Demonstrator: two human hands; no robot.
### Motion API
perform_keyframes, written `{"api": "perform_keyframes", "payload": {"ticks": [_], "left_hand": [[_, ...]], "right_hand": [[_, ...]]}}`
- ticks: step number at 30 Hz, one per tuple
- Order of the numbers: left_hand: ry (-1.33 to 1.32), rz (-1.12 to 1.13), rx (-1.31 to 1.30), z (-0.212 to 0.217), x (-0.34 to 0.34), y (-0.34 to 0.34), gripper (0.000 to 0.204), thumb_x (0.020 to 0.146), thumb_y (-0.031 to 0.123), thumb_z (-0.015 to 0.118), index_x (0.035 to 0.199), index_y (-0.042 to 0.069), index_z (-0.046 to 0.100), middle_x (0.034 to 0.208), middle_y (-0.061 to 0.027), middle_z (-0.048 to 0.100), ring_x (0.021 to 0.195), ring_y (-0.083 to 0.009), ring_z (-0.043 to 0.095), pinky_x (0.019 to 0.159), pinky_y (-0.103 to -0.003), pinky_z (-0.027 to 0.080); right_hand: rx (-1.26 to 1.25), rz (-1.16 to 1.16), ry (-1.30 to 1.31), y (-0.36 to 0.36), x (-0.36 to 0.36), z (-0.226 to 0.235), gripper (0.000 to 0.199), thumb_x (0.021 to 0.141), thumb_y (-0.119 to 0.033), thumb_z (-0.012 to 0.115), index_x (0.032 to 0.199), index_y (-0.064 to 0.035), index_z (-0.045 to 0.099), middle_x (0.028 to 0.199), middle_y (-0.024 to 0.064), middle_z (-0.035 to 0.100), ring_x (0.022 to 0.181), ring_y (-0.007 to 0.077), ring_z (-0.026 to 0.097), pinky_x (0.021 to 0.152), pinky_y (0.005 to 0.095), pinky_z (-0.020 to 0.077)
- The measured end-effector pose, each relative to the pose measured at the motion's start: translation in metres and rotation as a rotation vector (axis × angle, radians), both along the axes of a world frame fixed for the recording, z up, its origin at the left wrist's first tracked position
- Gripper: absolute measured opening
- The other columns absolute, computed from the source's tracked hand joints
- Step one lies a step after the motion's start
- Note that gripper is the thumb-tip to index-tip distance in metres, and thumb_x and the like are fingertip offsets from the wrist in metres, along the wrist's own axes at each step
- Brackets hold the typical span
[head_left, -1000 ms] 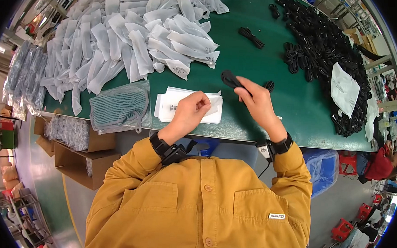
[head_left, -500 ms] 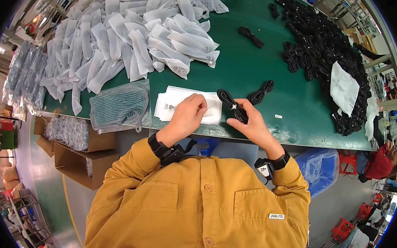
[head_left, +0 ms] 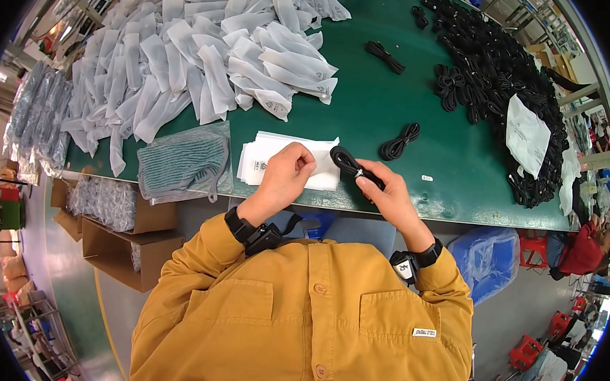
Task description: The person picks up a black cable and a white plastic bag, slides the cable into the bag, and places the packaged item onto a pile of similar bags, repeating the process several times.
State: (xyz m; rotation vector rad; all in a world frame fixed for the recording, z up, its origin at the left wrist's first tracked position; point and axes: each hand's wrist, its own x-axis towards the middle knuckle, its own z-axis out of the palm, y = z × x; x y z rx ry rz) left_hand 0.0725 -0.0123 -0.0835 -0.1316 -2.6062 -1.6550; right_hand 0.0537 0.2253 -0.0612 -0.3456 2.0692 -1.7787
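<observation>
My right hand [head_left: 386, 188] grips a coiled black cable [head_left: 346, 161], tied in the middle. The cable's far end points left, over the right side of a stack of flat white bags [head_left: 269, 145]. My left hand [head_left: 288, 170] is closed in a pinch at the top bag of that stack, thumb and forefinger pressed together at its edge. The fingertips partly hide the spot where they meet the bag. Another coiled black cable [head_left: 399, 141] lies on the green table just beyond my right hand, and a further cable bundle [head_left: 385, 57] lies farther back.
A big heap of filled white bags [head_left: 195, 51] covers the table's far left. Many black cables [head_left: 494, 69] are piled at the right, with a loose white bag [head_left: 528, 130] on top. A striped teal cloth in clear plastic [head_left: 185, 159] lies left of the stack. Cardboard boxes [head_left: 116, 249] stand below.
The coiled cable in my right hand has turned flatter, its far end swinging toward the bags, and my right fingers have closed further round it. My left hand has barely moved.
</observation>
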Motion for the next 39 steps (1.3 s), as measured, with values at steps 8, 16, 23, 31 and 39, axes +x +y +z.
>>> {"api": "perform_keyframes", "payload": {"ticks": [8,16,23,31,39], "left_hand": [[0.145,-0.034,0.078,0.0,0.0,0.0,0.007,0.087,-0.001,0.063,0.09,-0.001,0.057,0.092,-0.0096,0.061,0.082,-0.0195,0.059,0.077,-0.03,0.049],[0.525,-0.235,-0.167,0.019,0.0,0.004,0.011,0.083,-0.004,0.063,0.089,0.002,0.057,0.1,-0.0105,0.06,0.094,-0.0283,0.057,0.082,-0.035,0.047],[0.477,-0.12,-0.149,0.037,-0.004,0.004,0.013,0.082,-0.003,0.064,0.09,0.003,0.055,0.105,-0.011,0.058,0.099,-0.0298,0.056,0.086,-0.035,0.047],[0.098,-0.153,0.535,0.044,-0.011,0.012,0.007,0.092,0.002,0.059,0.092,0.004,0.052,0.118,-0.0082,0.053,0.108,-0.0173,0.053,0.092,-0.031,0.046],[-0.094,-0.238,1.081,0.043,-0.018,0.012,0.007,0.098,0.011,0.056,0.096,0.007,0.051,0.125,-0.0066,0.051,0.11,-0.014,0.053,0.095,-0.03,0.045]], "right_hand": [[0.387,0.034,0.649,-0.006,0.007,0.012,0.03,0.087,-0.005,0.066,0.117,-0.0052,0.067,0.085,0.0043,0.058,0.072,0.0111,0.054,0.062,0.029,0.0447],[0.176,0.002,0.197,-0.013,0.002,0.008,0.027,0.084,-0.004,0.07,0.111,-0.0022,0.067,0.086,0.0091,0.058,0.076,0.0173,0.059,0.07,0.0296,0.0484],[0.319,0.153,0.99,-0.02,-0.01,0.027,0.042,0.08,-0.002,0.076,0.117,-0.0026,0.058,0.102,0.0081,0.058,0.088,0.0139,0.059,0.075,0.0286,0.0503],[-0.409,-0.178,0.544,-0.049,-0.006,0.04,0.043,0.078,0.008,0.072,0.116,-0.0039,0.057,0.119,0.014,0.05,0.093,0.0202,0.058,0.074,0.0306,0.0518],[0.042,-0.097,1.014,-0.043,-0.014,0.04,0.032,0.077,0.01,0.072,0.105,-0.0028,0.063,0.12,0.0145,0.049,0.091,0.0207,0.06,0.069,0.0286,0.0523]]}}
